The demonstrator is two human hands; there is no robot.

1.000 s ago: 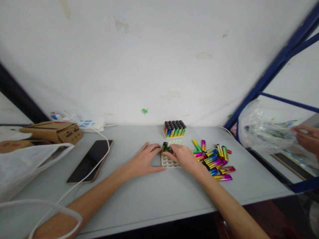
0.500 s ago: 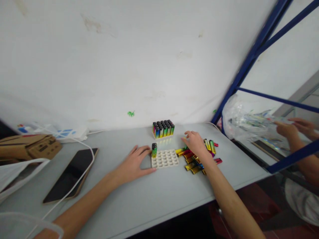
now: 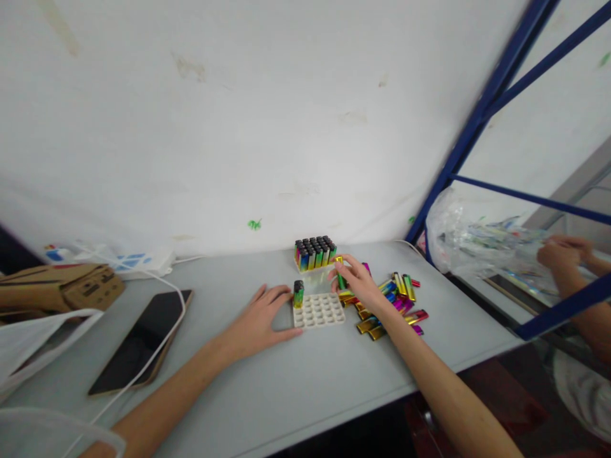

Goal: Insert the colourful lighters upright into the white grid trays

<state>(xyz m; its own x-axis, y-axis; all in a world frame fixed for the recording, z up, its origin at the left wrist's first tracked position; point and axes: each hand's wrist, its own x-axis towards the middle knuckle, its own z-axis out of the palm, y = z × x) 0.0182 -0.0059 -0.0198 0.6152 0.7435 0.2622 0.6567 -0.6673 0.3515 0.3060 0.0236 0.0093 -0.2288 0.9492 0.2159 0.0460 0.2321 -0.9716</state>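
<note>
A white tray [image 3: 319,312] with rows of round holes lies on the table. In its back left corner stands a black-topped green and yellow lighter [image 3: 298,294]. My left hand [image 3: 260,321] rests at the tray's left side, fingers spread, with the thumb at the front corner and the fingertips beside the standing lighter. Above the tray's back right corner, my right hand [image 3: 358,280] pinches a green and gold lighter [image 3: 341,277], held nearly upright. To the right, under and beyond my right wrist, lies a loose pile of shiny gold, blue, pink and green lighters [image 3: 405,289].
Behind the tray stands a second tray packed with upright lighters [image 3: 316,253]. At left are a phone [image 3: 138,343], a white cable [image 3: 177,296], a cardboard box [image 3: 90,286] and a power strip [image 3: 153,261]. Beyond a blue frame [image 3: 458,143] are plastic bags [image 3: 449,232] and another person's hands [image 3: 563,251].
My right hand has moved left from the pile, bringing a green and gold lighter up to the tray's back right corner. My left hand stays at the tray.
</note>
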